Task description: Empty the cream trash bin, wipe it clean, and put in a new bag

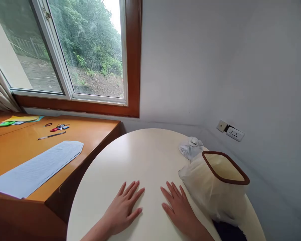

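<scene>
My left hand [122, 209] lies flat, palm down, on a round cream table [140, 157], fingers stretched out and holding nothing. My right hand [178, 207] rests flat beside it, also empty, with its fingers spread. Just right of my right hand stands a cream lampshade-like container [215, 190] with a brown rim, wrapped in thin plastic. Behind it sits a small knotted white plastic bag [190, 147].
A wooden desk [95, 130] adjoins the table on the left, bearing printed sheets [37, 167], a pen [51, 135], red scissors [57, 128] and coloured papers [20, 119]. A window [65, 50] is above it. A wall socket [234, 134] sits at right.
</scene>
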The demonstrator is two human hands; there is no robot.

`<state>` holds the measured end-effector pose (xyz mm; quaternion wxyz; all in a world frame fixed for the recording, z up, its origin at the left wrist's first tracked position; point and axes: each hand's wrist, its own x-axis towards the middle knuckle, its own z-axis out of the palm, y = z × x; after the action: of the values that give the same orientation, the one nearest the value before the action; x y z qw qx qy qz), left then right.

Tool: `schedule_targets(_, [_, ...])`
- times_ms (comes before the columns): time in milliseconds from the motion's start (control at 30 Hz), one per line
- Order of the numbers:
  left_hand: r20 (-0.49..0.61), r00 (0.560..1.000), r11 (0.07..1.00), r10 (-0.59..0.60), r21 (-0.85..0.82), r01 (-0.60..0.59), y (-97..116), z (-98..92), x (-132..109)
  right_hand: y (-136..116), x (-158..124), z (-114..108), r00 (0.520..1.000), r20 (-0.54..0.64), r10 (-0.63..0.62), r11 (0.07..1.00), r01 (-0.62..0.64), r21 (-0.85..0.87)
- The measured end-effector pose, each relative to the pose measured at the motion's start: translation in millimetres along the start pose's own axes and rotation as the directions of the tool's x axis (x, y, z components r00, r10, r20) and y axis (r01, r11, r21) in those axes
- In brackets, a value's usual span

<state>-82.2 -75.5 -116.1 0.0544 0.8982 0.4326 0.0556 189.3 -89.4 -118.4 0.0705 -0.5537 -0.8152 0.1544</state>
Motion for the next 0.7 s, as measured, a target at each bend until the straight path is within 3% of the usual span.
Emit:
schedule_targets(233, [-0.013,1.000,1.000,-0.002,0.003,0.002,0.0,0.2,-0.2,3.0,0.8,5.4,0.996,-0.080,-0.048,0.999,0.047,-0.007])
schedule_targets(333, [-0.002,1.000,1.000,-0.007,-0.002,0.007,0.3,-1.2,0.1,2.0,-0.8,-0.4,0.962,-0.233,-0.141,0.990,0.140,-0.022])
schedule_targets(400, [0.015,1.000,1.000,-0.015,-0.019,0.015,0.8,-2.7,-0.1,2.9,-5.8,-15.2,0.876,-0.414,-0.248,0.968,0.239,-0.073])
schedule_targets(500, [0.021,1.000,0.999,-0.017,-0.049,0.018,1.3,-3.9,-0.6,13.6,-18.5,-51.7,0.671,-0.658,-0.341,0.939,0.279,-0.201])
schedule_targets(567, [0.016,1.000,0.998,-0.010,-0.066,0.011,0.7,-3.1,-0.6,28.9,-27.2,-77.1,0.553,-0.781,-0.291,0.956,0.142,-0.256])
schedule_targets(633, [-0.008,1.000,0.997,0.003,-0.075,-0.003,-1.4,-0.6,-0.2,48.6,-34.1,-95.2,0.462,-0.871,-0.165,0.963,-0.116,-0.244])
schedule_targets(700, [-0.046,0.999,0.997,0.012,-0.070,-0.015,-4.9,3.2,0.7,68.4,-39.4,-103.0,0.435,-0.898,-0.064,0.935,-0.289,-0.207])
